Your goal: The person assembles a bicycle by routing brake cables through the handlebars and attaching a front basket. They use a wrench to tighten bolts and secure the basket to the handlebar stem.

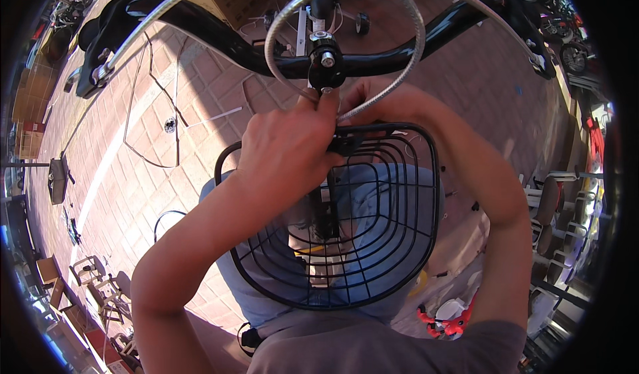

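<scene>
A black wire basket (399, 241) hangs over my knees, its rear rim just under the handlebar stem (326, 67). My left hand (286, 141) is closed at the top of the basket, fingertips up against the underside of the stem and thumb by a dark bracket (346, 145). From the right, my right hand (381, 104) reaches round behind the same spot, its fingers bent and partly hidden by my left hand and a cable. What small part the fingers pinch there cannot be made out. A silver braided cable (418, 24) loops in front of the stem.
The black handlebar (426, 44) spans the top, with brake levers (100, 74) at its ends. Loose straps and a small round part (170, 124) lie on the brick paving to the left. A red-handled tool (452, 322) lies at lower right. Cardboard boxes (33, 104) stand far left.
</scene>
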Tool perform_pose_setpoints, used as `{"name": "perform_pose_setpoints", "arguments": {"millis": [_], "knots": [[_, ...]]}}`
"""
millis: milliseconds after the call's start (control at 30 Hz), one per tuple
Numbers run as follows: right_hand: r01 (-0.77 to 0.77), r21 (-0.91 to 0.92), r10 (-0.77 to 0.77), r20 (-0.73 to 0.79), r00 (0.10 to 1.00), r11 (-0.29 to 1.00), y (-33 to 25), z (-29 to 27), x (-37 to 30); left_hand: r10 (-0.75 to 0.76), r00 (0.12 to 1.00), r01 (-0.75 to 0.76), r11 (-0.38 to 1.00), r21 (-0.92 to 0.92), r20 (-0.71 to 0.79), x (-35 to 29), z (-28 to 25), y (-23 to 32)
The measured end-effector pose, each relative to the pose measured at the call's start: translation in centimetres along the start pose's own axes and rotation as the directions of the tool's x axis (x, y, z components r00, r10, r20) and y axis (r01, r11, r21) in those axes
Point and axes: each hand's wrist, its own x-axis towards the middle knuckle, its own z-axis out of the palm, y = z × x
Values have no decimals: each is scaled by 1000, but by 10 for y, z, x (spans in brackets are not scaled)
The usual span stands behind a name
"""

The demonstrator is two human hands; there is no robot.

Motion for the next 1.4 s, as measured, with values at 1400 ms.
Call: {"name": "perform_pose_setpoints", "arguments": {"millis": [1400], "knots": [[42, 63, -41, -18, 999, 997, -7, 11, -17, 139, 983, -141, 990, -7, -122, -3, 5, -9]]}}
